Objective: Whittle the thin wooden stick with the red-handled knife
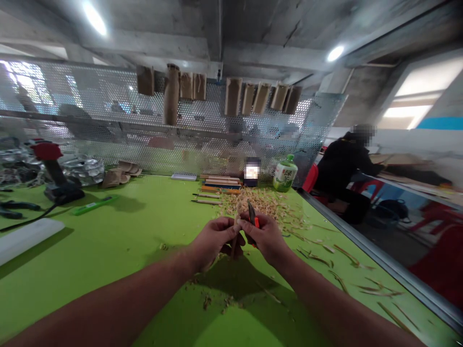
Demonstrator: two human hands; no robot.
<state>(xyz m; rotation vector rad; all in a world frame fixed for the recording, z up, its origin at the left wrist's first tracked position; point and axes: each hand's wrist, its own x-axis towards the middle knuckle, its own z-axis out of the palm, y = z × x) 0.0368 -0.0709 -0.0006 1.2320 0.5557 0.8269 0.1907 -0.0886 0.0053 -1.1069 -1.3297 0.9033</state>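
Evidently both hands are working close together over a bright green tabletop (144, 241). The left hand (217, 236) is pinching a slim, pale-brown wooden stick (238, 213) between its thumb and bent fingers; the stick is standing roughly upright, slightly tilted, its upper end rising on the far side of the grip and its lower end showing on the near side. So the stick is lying along the right edge of the left hand, between the two hands. The right hand (266, 238) is curling around a knife with an orange-red and black body (256, 221), and its thumb is reaching left to the stick. The dark blade is pointing to the far side, just right of the stick; whether it is touching the wood, I cannot tell.

Beyond the hands, a heap of curled, pale wood shavings (269, 205) is spreading toward the right, and long, thin, greenish-tan strips (347, 255) are lying scattered on the near right. A green-capped plastic bottle (285, 174) is standing at the far right, while two slender dark-tipped rods (208, 202) are resting left of the heap. On the far left, a red-and-black power tool (50, 164) is standing upright.
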